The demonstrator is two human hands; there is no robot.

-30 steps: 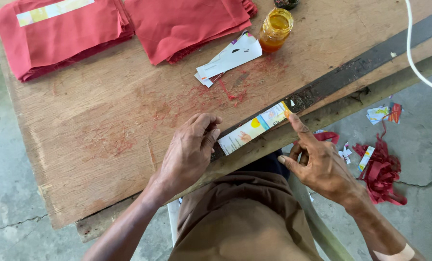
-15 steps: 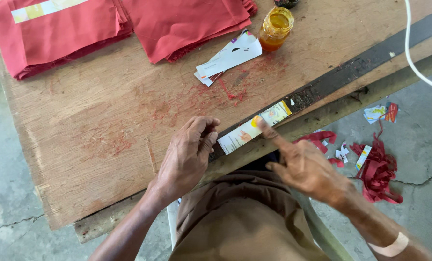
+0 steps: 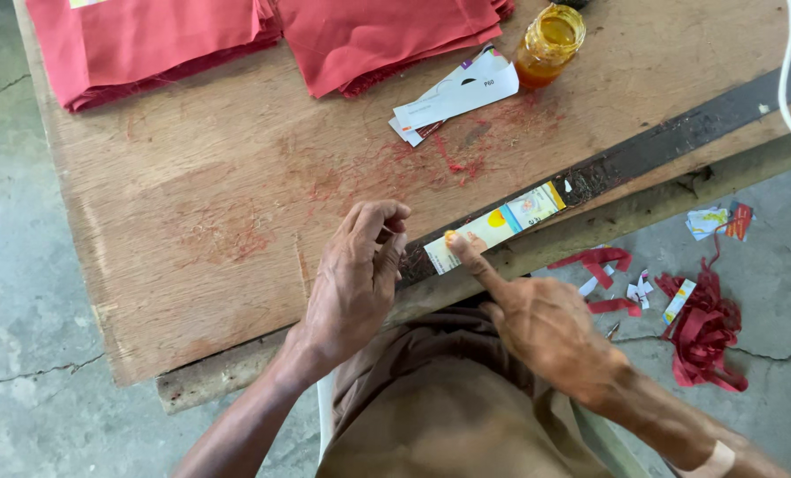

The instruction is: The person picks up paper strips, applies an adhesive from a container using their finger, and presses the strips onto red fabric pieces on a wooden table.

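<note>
A narrow printed paper strip, white with yellow and blue patches, lies along a dark metal bar near the front edge of a worn wooden table. My right hand points its index finger onto the strip's left end, the fingertip smeared with yellow paste. My left hand rests curled on the table just left of the strip, fingertips close to the bar's end, holding nothing that I can see.
A small open jar of amber paste stands at the back beside folded white paper pieces. Two stacks of red cloth lie at the far edge. Red scraps and paper bits litter the concrete floor on the right. A white cord crosses the top right.
My right index finger has slid leftward along the strip, from its right end to its left end. The left hand has stayed in place.
</note>
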